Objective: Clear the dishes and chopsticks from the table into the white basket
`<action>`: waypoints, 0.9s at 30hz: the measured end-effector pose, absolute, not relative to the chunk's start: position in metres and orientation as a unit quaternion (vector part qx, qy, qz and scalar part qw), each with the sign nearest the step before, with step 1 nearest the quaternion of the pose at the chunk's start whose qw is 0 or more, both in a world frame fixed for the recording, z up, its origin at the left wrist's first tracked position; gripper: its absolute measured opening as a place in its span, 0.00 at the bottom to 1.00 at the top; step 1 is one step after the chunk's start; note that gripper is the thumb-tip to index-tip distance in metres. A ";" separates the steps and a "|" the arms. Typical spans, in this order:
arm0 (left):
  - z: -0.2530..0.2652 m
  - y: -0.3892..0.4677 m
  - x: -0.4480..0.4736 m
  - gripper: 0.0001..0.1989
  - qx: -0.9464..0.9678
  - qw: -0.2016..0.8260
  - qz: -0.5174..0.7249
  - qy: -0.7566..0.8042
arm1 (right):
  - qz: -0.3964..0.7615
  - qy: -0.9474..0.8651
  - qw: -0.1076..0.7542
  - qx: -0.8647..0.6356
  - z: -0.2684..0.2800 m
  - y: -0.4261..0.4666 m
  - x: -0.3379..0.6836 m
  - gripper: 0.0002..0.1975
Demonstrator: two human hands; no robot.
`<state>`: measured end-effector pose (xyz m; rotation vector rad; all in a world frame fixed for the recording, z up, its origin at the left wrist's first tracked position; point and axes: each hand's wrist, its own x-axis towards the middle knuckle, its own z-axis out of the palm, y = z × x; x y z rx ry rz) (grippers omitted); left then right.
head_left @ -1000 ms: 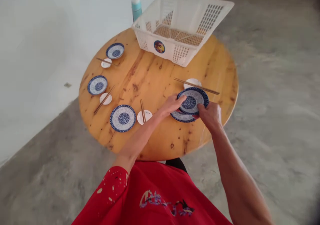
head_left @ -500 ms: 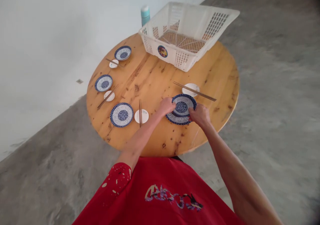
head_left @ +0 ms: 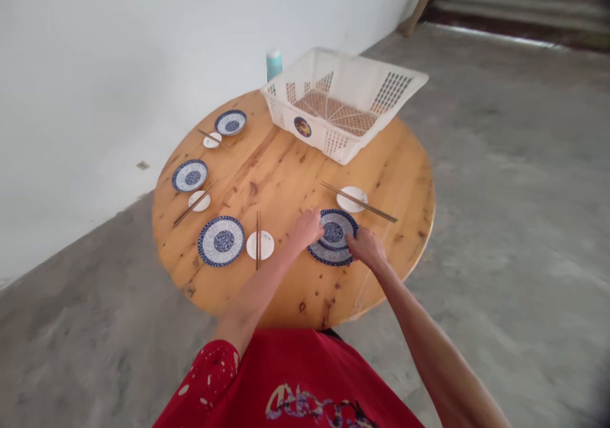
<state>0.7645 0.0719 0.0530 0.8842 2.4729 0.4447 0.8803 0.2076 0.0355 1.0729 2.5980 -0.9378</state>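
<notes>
A blue-and-white patterned plate [head_left: 332, 231] is between my two hands, above or on a second plate [head_left: 331, 258] whose front rim shows beneath it. I cannot tell whether the two touch. My left hand [head_left: 309, 227] is closed on the upper plate's left rim, fingers bent. At the right rim my right hand [head_left: 366, 246] pinches the same plate with the thumb on top. Just beyond them lies a small white dish [head_left: 352, 199] with a pair of chopsticks [head_left: 376, 211] across it.
To the left are three more blue-and-white plates [head_left: 221, 241], each beside a white dish [head_left: 260, 246] with chopsticks. A white plastic basket [head_left: 328, 139] stands at the back of the round wooden table [head_left: 286, 190], near a turquoise bottle [head_left: 274, 66]. A white wall [head_left: 95, 85] borders the left.
The view has tilted upward, so the table sits lower in the picture. Both hands keep hold of the upper plate, which now overlaps the lower one more closely.
</notes>
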 end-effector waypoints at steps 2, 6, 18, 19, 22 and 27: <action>0.054 0.069 0.763 0.23 0.318 0.242 0.170 0.901 | -0.322 0.874 0.083 0.355 0.034 0.209 0.880 0.06; 0.059 0.058 0.765 0.24 0.279 0.236 0.241 0.899 | -0.435 0.823 0.072 0.358 0.031 0.207 0.885 0.14; 0.046 0.053 0.777 0.28 0.133 0.440 0.482 0.746 | -0.715 0.551 -0.009 0.431 0.030 0.172 0.898 0.20; 0.053 0.052 0.777 0.29 0.149 0.434 0.476 0.750 | -0.712 0.557 -0.028 0.427 0.032 0.170 0.902 0.21; 0.080 0.044 0.784 0.29 0.236 0.423 0.436 0.758 | -0.693 0.584 -0.085 0.414 0.046 0.165 0.921 0.25; 0.114 0.041 0.823 0.31 0.354 0.365 0.346 0.788 | -0.663 0.568 -0.124 0.472 0.066 0.159 0.976 0.33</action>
